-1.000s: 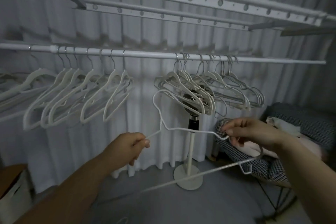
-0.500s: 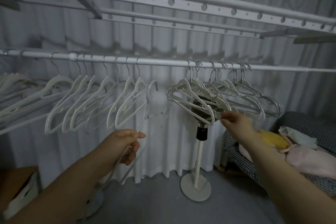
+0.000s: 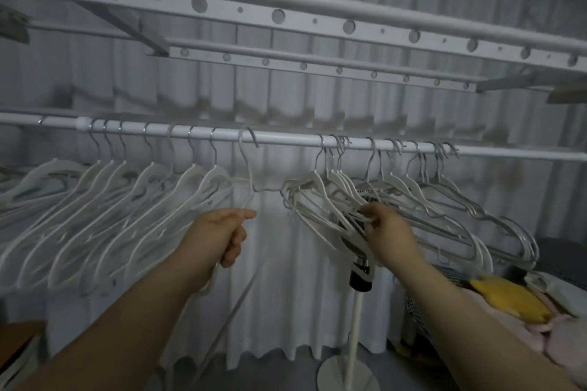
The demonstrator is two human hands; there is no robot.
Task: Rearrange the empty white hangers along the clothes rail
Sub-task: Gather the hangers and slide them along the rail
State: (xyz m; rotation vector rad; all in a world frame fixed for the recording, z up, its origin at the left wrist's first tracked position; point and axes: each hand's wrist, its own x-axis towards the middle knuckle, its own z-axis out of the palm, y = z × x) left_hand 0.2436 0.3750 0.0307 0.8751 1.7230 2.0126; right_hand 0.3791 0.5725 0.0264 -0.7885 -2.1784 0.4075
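A white clothes rail (image 3: pixel 286 139) runs across the view. Several empty white hangers (image 3: pixel 104 216) hang on its left part, and a tighter bunch of white hangers (image 3: pixel 413 200) on its right part. Between them a thin white wire hanger (image 3: pixel 251 174) has its hook over the rail. My left hand (image 3: pixel 219 236) is closed on that hanger's lower left arm. My right hand (image 3: pixel 386 232) reaches into the front of the right bunch, fingers pinching the lower bars of the nearest hangers.
A perforated white drying rack (image 3: pixel 279 17) hangs overhead. A standing fan pole (image 3: pixel 357 320) with round base (image 3: pixel 347 374) stands behind my right arm before a white curtain (image 3: pixel 286 279). At right, a checked seat (image 3: pixel 444 276) holds a yellow item (image 3: pixel 508 298) and pink cloth (image 3: pixel 556 340).
My left hand lifted the wire hanger from waist height and its hook now sits on the rail. My right hand let go of it and moved up into the right bunch.
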